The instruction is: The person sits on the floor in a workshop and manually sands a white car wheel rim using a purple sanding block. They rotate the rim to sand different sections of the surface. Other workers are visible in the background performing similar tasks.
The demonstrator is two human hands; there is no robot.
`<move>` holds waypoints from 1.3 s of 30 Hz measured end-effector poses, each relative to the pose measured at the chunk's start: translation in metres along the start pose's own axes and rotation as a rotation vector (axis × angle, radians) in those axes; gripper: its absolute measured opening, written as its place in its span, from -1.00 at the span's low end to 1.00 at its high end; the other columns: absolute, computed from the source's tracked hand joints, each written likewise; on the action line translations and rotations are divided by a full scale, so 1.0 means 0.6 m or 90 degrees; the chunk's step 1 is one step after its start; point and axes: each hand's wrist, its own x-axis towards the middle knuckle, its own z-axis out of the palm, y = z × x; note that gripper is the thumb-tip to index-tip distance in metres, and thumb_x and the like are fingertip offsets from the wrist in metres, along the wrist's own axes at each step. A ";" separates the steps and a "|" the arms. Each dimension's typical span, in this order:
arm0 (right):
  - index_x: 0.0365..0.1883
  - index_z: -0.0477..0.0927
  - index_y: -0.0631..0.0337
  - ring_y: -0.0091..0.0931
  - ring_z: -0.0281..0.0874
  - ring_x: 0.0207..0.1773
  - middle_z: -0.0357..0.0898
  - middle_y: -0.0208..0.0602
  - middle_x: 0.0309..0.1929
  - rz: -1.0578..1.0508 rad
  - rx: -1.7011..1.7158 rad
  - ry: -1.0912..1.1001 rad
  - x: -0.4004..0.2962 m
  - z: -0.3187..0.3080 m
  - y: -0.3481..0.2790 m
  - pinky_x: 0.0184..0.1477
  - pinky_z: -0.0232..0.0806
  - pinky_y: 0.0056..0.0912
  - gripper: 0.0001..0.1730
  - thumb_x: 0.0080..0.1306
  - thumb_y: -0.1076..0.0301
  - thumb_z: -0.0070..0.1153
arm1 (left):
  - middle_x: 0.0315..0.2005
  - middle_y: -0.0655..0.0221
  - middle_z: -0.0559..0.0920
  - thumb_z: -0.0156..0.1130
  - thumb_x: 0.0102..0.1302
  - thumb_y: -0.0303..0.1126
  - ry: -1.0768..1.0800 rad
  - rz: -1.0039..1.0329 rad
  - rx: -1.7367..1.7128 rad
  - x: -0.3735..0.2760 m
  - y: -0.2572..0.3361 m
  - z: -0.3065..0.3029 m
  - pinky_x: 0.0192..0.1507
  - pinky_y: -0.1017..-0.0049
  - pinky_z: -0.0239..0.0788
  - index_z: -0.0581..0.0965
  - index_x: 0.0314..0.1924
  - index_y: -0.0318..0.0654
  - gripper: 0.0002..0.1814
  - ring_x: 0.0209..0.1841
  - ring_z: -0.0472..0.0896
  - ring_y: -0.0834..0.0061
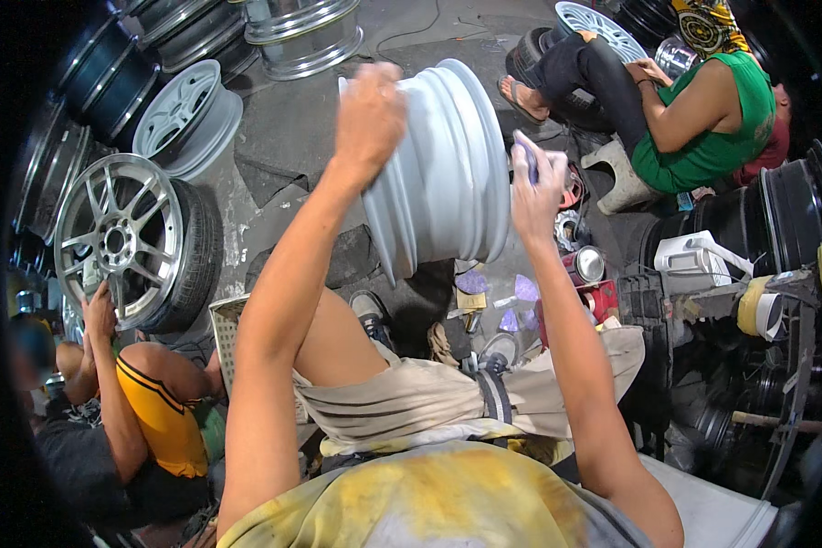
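Note:
A light grey wheel rim [438,164] stands on its side in front of my knees, its barrel facing me. My left hand [373,120], blurred, is curled over the rim's left edge; its fingertips are hidden. At the right edge is my right hand [540,188], fingers bent around a purple abrasive piece [529,161]. That hand is close beside the flange; whether it touches cannot be made out. What bears the rim's weight underneath is hidden. On the floor below lie several purple abrasive pieces [471,282] and a dark cloth [353,257].
At left, one person holds something against a spoked wheel with a tyre [120,236]; a grey wheel [188,120] leans behind. Another person in green [699,144] sits at upper right. A can [584,266], a red container [599,298] and tape rolls [760,308] are at right.

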 end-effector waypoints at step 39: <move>0.36 0.55 -0.04 0.07 0.52 0.08 0.50 0.14 0.08 -0.036 -0.112 -0.093 0.114 0.107 0.007 0.07 0.46 0.09 -0.53 0.50 0.25 -0.02 | -0.22 -0.02 0.75 0.50 0.15 -0.05 -0.703 -0.333 -0.266 -0.647 0.327 0.354 -0.07 0.08 0.58 0.69 -0.23 -0.34 -0.55 -0.10 0.74 -0.07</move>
